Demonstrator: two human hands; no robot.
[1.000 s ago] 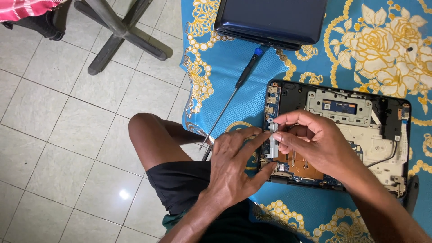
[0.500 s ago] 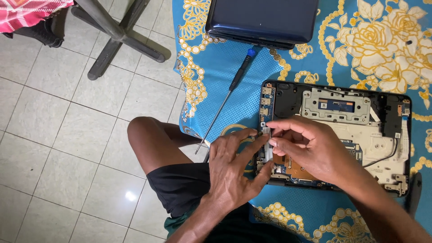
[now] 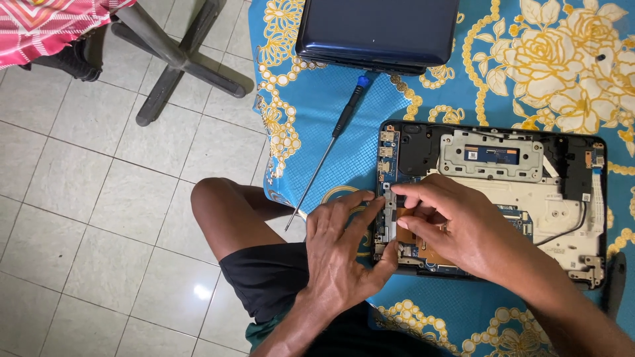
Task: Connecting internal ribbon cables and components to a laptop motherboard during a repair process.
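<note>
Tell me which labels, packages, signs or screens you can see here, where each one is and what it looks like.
Small white square sticker label: on the dark strip inside the grey metal bracket near the far edge of the opened black laptop base; print too small to tell.
No packages, signs or lit screens show.

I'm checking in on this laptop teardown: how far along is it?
Done: the opened laptop base lies on the patterned cloth with its boards and metal frame exposed, and the screwdriver is set down beside it. In hand: the left hand and right hand pinch a small silver bracket at the base's left edge. Left: boards and cables still sit inside.
</note>
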